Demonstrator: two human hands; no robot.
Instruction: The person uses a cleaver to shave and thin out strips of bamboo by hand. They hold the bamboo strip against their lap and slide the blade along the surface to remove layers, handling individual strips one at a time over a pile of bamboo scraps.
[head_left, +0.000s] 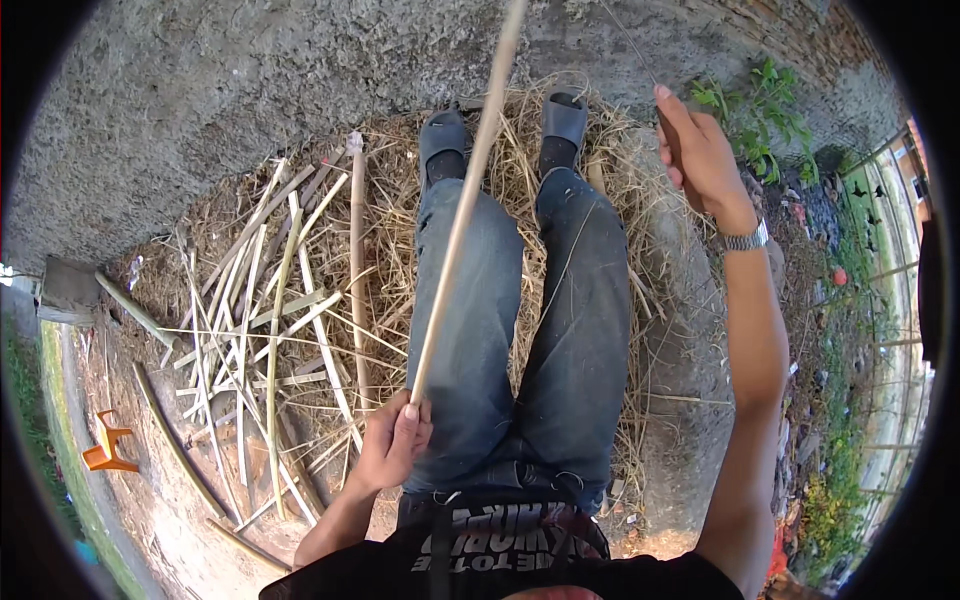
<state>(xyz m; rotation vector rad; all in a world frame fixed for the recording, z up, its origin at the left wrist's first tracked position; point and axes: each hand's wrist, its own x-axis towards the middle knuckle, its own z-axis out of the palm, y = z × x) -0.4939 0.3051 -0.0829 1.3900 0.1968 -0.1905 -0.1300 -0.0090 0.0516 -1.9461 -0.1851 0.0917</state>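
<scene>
The left hand (393, 445) clasps the lower end of a pale stick (460, 225) slanting from lower centre to the top edge; the right hand (708, 165), upper right, grips a thin-bladed tool (646, 67).

The far end of the pale stick (465, 215) is running out past the far edge, while the left hand (393, 440) is hiding its near end. The right hand's (705, 160) fingers are covering most of a tool's (635, 51) handle; its thin dark part is showing too finely to tell its shape. On the left, upper strips (272, 370) are concealing lower ones. The near edge is cutting off the black shirt (650, 578).
</scene>
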